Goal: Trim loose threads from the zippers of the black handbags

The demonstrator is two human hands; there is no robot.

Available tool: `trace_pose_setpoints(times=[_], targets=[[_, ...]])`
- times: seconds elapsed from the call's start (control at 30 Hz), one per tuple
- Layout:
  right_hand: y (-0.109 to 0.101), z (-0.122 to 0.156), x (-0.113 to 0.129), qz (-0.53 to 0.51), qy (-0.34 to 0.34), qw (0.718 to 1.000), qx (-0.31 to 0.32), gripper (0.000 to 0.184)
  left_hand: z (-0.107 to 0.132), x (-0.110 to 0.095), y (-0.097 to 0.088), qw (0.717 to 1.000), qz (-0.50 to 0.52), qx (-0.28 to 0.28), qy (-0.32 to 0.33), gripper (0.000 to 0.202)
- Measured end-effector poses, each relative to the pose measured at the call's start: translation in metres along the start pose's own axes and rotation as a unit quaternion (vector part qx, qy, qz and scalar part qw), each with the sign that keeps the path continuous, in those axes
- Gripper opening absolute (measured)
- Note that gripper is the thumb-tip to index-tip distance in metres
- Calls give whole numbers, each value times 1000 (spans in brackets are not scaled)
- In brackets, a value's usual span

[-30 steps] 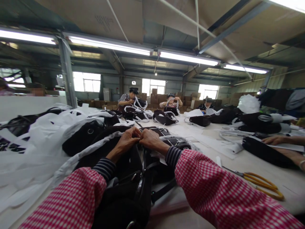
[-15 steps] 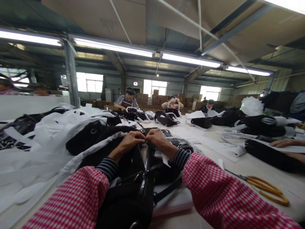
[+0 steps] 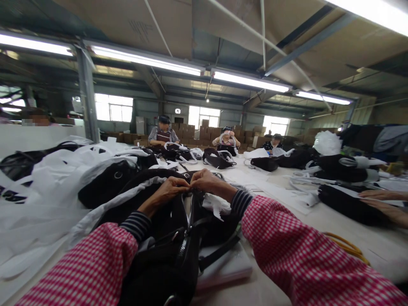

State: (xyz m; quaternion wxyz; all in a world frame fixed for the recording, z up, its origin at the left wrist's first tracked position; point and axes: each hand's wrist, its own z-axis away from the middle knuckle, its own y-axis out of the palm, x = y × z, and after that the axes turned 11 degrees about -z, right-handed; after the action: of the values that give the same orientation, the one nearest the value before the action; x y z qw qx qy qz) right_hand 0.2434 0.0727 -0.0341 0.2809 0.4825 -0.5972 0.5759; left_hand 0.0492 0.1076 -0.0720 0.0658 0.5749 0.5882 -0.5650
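A black handbag (image 3: 172, 238) with straps and metal fittings stands on the table in front of me. My left hand (image 3: 170, 189) and my right hand (image 3: 207, 180) meet at its top edge, fingers pinched together on the bag's opening by the zipper. Both arms wear red-and-white checked sleeves over striped cuffs. A bit of white paper stuffing (image 3: 216, 204) sticks out of the bag under my right wrist.
White wrapping and more black bags (image 3: 108, 182) pile at my left. Yellow-handled scissors (image 3: 346, 246) lie on the white table (image 3: 318, 221) at right, partly behind my sleeve. Another person's hands (image 3: 382, 202) rest on a black bag at far right. Several workers sit across the table.
My hands have stayed pinched together on the bag's top. The view has shifted slightly, so the scissors now sit mostly hidden behind my right sleeve.
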Motion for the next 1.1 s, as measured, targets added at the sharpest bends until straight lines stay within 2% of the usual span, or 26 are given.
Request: trace_pose_setpoints(times=[0.17,0.27,0.37,0.43,0.5,0.63,0.7,0.77,0.87,0.93,1.0,1.1], targets=[[-31,18,26,51,9,991,123,7,-3,6,4,999,41,-18,-11,31],[-51,29,36,119,-6,979,165,7,-5,10,5,997,67,-25,-10,34],[-63,40,42,216,-30,964,150,9,-6,12,5,996,82,-33,-8,34],[-68,47,43,286,-40,952,106,9,-5,11,6,995,86,-44,-10,34],[-72,52,41,313,-53,947,51,10,-4,9,6,994,88,-58,-15,35],[-71,49,29,230,-109,965,-64,14,-2,2,6,992,94,-80,-25,35],[-60,41,22,159,-123,973,-116,12,-1,-1,7,991,97,-90,-28,34],[-43,32,18,39,-112,982,-146,10,-1,-2,7,990,100,-98,-30,34],[-18,20,15,-190,-78,969,-135,15,1,-4,6,988,107,-103,-32,35],[-7,16,13,-283,-68,951,-101,24,2,-5,6,988,111,-102,-33,36],[-1,15,9,-298,-63,950,-68,32,4,-6,5,988,114,-98,-33,36],[0,18,2,-256,-52,964,-50,36,8,-7,3,988,119,-89,-33,36]])
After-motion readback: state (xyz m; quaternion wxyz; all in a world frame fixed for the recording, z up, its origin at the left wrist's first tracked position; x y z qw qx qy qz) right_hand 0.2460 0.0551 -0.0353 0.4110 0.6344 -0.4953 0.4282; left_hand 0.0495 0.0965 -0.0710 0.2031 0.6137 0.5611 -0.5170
